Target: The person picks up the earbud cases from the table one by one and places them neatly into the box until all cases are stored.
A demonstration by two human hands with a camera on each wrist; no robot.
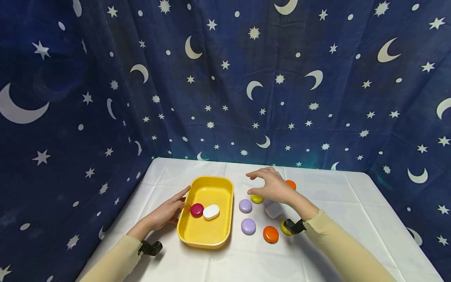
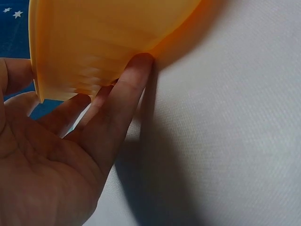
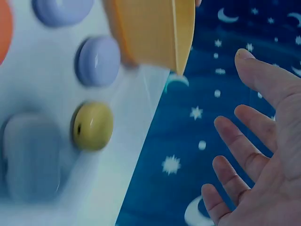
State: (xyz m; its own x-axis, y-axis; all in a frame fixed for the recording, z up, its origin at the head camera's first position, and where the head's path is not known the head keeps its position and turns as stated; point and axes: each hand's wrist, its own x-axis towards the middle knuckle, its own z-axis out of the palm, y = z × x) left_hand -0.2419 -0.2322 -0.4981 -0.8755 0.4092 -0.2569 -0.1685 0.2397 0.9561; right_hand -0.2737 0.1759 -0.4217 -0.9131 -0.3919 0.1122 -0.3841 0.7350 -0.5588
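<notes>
A yellow tray [image 1: 206, 237] stands on the table, with a dark red round piece [image 1: 197, 210] and a white oblong piece [image 1: 211, 212] lying side by side in it. My left hand [image 1: 163, 213] is at the tray's left side; in the left wrist view its fingertips touch the outer wall [image 2: 108, 37]. To the right of the tray, my right hand [image 1: 275, 186] hovers with fingers spread and holds nothing. Below it lie a yellow round piece [image 3: 93, 126], a lilac round piece [image 1: 245, 206] and a white squarish piece [image 1: 274, 210], blurred in the right wrist view.
Nearer the front are another lilac piece [image 1: 248, 226], an orange piece [image 1: 271, 234] and a yellow piece [image 1: 285, 228] partly behind the right wrist strap [image 1: 294, 226]. An orange piece [image 1: 291, 184] shows behind the right hand. A dark blue star-and-moon cloth [image 1: 225, 86] hangs behind the white table [image 1: 345, 219].
</notes>
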